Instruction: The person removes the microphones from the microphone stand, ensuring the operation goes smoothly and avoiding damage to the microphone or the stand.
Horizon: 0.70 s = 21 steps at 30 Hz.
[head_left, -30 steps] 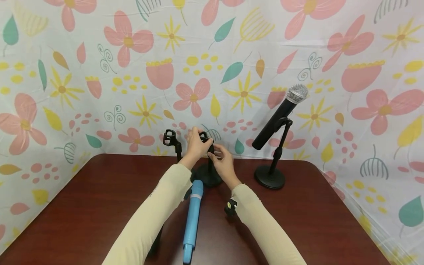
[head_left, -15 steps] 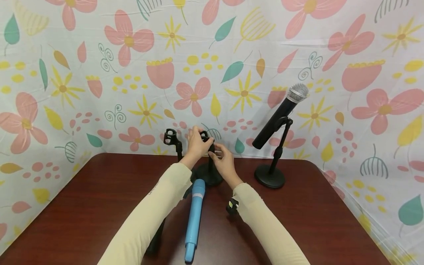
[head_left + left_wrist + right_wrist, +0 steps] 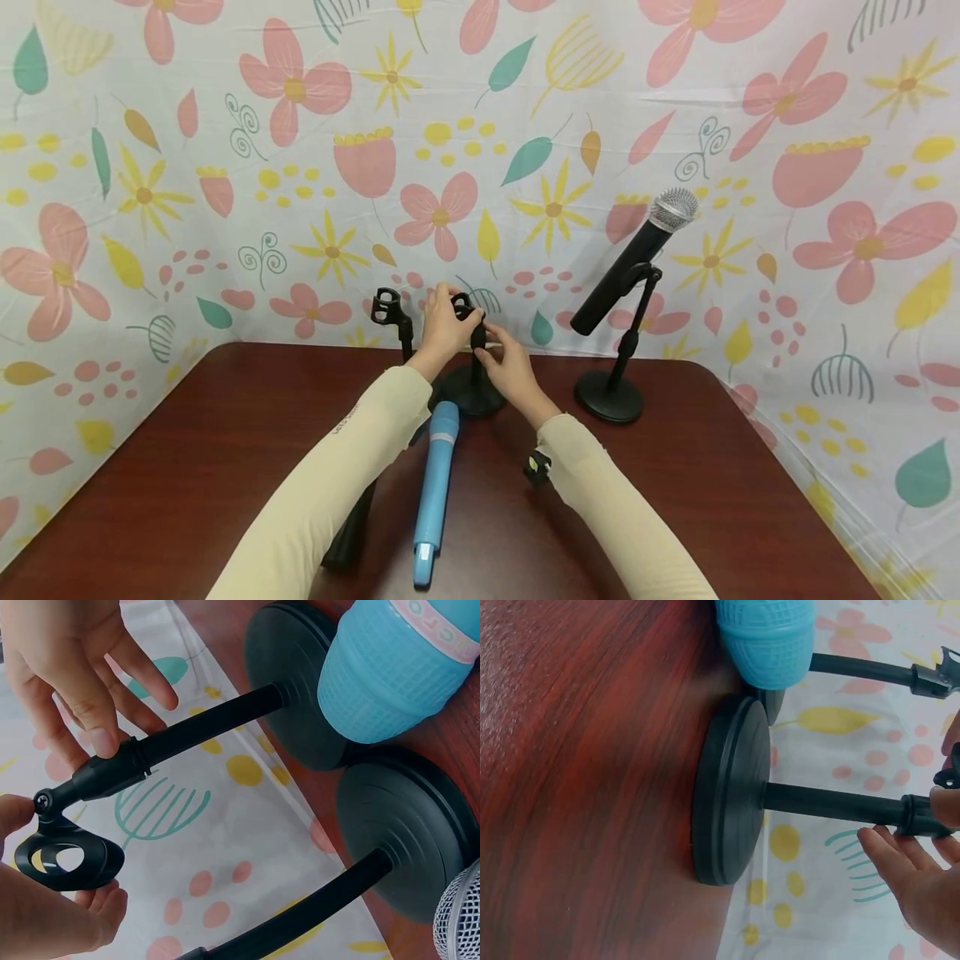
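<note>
A short black microphone stand (image 3: 471, 392) stands at the table's back middle. My left hand (image 3: 444, 327) grips its ring-shaped clip (image 3: 67, 859) at the top. My right hand (image 3: 504, 360) pinches the collar (image 3: 112, 769) of the pole just below the clip, thumb on one side and fingers on the other. The stand's round base (image 3: 731, 799) rests flat on the wood. A blue microphone (image 3: 435, 492) lies on the table between my forearms, its head (image 3: 765, 637) close to the base.
A second empty stand (image 3: 390, 312) is just left of the held one. At the right a third stand (image 3: 611, 396) carries a black microphone (image 3: 630, 262). Another dark microphone (image 3: 348, 533) lies under my left forearm. A floral cloth (image 3: 225, 167) backs the brown table (image 3: 712, 467).
Both hands stay on the middle stand. My right hand has shifted slightly on the collar; the stand and the blue microphone have not visibly moved.
</note>
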### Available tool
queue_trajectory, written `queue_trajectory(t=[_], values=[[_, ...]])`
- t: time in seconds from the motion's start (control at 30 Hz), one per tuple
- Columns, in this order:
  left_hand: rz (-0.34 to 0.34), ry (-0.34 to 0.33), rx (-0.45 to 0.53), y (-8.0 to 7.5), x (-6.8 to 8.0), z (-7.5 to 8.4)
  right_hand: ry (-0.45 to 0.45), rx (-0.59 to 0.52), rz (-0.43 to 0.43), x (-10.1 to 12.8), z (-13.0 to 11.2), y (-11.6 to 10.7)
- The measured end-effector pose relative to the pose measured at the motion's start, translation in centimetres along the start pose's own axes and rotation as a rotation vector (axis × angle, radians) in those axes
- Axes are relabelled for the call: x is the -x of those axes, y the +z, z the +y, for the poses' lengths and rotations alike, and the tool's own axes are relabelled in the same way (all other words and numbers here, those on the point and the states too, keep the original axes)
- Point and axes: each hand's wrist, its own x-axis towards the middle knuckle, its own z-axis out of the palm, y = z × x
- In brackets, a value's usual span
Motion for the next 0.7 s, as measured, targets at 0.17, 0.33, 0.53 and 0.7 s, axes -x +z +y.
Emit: queue_trajectory(t=[0.17,0.33,0.53,0.7], values=[[-0.031,-0.02,0.006,0.0,0.0,-0.2,0.004,0.012,-0.059,0.1,-0.2,-0.6],[-0.053,-0.052,0.029,-0.1,0.2,-0.3,0.015,0.039,-0.123,0.3,-0.3,-1.3],[-0.067,-0.088,0.025,-0.1,0.5,-0.5,0.036,0.063,-0.141,0.7,-0.3,-2.1],[-0.056,-0.091,0.045,-0.1,1.0,-0.3,0.023,0.029,-0.117,1.2,-0.4,-2.9]])
